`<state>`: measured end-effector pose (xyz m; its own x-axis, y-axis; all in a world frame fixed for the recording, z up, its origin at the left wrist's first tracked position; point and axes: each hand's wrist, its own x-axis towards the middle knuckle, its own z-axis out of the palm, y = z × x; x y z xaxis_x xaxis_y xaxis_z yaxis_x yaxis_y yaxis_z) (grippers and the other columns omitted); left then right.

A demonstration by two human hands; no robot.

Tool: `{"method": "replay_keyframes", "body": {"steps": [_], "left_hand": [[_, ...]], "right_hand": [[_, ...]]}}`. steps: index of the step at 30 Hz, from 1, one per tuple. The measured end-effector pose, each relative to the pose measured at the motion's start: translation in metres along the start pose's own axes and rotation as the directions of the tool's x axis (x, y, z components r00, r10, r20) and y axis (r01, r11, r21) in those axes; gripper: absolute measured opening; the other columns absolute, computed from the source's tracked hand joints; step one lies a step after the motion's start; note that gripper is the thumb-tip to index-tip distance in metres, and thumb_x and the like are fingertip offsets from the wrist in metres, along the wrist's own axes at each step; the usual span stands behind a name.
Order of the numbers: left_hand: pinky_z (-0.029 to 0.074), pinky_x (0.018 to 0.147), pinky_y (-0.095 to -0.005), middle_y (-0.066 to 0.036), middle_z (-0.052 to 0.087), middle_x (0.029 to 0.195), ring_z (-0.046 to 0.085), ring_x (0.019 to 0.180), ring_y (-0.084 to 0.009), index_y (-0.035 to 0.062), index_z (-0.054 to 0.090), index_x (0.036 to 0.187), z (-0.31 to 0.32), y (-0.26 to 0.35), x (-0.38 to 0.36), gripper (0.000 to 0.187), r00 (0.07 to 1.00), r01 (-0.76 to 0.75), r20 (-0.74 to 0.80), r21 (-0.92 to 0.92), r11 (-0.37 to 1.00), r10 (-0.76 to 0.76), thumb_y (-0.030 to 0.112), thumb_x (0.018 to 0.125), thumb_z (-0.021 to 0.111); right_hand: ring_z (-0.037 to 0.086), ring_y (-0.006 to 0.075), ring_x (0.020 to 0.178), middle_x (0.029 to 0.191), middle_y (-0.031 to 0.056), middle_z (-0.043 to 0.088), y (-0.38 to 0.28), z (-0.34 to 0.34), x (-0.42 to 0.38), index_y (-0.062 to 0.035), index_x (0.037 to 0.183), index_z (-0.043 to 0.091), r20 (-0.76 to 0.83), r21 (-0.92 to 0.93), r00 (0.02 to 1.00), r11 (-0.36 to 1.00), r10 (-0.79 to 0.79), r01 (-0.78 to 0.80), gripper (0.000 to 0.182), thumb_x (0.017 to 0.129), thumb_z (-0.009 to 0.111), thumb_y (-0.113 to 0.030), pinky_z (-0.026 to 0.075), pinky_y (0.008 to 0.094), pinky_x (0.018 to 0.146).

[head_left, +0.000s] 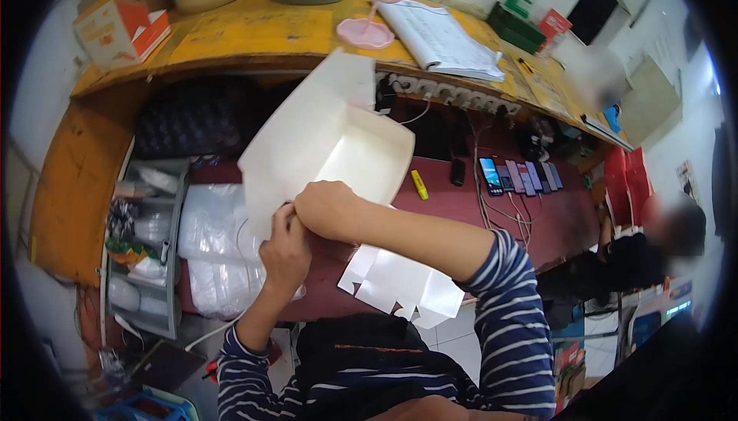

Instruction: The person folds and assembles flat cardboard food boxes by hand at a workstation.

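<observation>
A white paper box (365, 152), partly folded with its lid panel standing up, is tilted above the maroon desk. Curled around its near corner is my right hand (329, 207), with the fingertips hidden behind the wrist and the card. My left hand (286, 256) pinches the same near edge, just beside and below the right one. Both hands are closed on the box and touch or nearly touch each other. Under my right forearm, a flat white box blank (403, 282) with cut-out tabs lies at the desk's front edge.
Clear plastic packs (219, 252) and a grey drawer organiser (146, 244) are on the left. A yellow highlighter (419, 184) and several phones (521, 177) lie to the right. An upper shelf (254, 34) holds a pink mirror (366, 33) and papers. Another person (638, 259) is at far right.
</observation>
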<state>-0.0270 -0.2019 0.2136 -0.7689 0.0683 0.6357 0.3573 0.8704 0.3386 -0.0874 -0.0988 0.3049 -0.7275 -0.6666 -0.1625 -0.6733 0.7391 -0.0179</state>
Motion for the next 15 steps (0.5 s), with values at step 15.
{"method": "replay_keyframes", "body": {"steps": [15], "left_hand": [[0.024, 0.09, -0.0519, -0.012, 0.043, 0.105, 0.034, 0.107, -0.0355, 0.0089, 0.043, 0.093, 0.055, 0.025, -0.003, 0.05, 0.889, -0.299, -0.397, -0.123, 0.946, 0.229, 0.043, 0.063, 0.064]], "right_hand": [[0.054, 0.0312, 0.091, 0.094, 0.0191, 0.057, 0.143, -0.001, 0.02, -0.0008, 0.095, 0.058, -0.065, 0.338, 0.818, 0.784, 0.571, -0.52, 0.051, 0.081, 0.039, -0.047, 0.043, 0.0392, 0.076]]}}
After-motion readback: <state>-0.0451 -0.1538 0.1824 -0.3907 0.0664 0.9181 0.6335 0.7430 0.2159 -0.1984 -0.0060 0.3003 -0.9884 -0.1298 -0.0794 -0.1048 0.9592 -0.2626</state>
